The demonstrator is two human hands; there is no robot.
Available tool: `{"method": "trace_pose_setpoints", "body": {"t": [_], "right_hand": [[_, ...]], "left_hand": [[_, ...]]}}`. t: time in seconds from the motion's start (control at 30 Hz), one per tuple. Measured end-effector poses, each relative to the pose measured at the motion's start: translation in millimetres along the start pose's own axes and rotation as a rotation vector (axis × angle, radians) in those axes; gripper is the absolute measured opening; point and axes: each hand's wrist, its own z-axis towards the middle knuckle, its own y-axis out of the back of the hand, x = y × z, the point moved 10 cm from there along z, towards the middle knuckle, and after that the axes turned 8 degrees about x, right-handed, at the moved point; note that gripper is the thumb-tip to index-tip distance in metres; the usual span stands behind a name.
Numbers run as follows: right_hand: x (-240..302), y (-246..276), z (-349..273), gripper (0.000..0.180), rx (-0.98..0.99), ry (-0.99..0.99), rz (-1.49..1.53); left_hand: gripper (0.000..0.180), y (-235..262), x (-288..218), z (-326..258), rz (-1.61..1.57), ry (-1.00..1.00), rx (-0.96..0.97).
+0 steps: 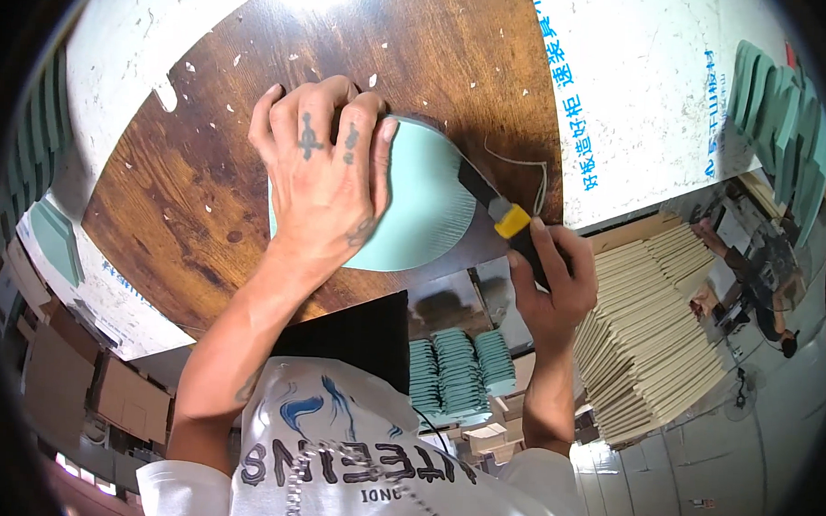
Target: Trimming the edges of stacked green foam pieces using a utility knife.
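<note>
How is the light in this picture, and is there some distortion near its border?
Head view: strong glare whitens the top edge, left of centre, at the brown wood-grain surface; head view: fisheye distortion toward the rim, with corners gone black; head view: the left hand and the cutter in the right hand look fairly sharp.

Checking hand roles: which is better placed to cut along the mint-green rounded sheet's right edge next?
Right, likely: the right hand holds the yellow-and-black knife at that edge of the mint-green sheet; the left hand rests across the sheet's left part, no tool visible.
</note>
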Motion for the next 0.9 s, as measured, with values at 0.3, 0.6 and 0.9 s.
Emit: {"method": "trace_pose_setpoints", "body": {"t": [0.3,0.6,0.9], "right_hand": [[-9.7,-15.0,-26.1,0.043,-0.062,-0.191,0.221],[-10.6,-5.4,-17.4,0.046,-0.051,-0.021,0.137],[-20.0,-0.9,9.9,0.044,-0.073,-0.037,0.158]], "left_hand": [[0.019,-8.4,12.8,31.6,0.17,0.236,-0.044],[0.016,-3.4,2.6,37.0,0.21,0.181,-0.036],[0.016,-2.1,0.9,39.4,0.213,0.094,-0.03]]}}
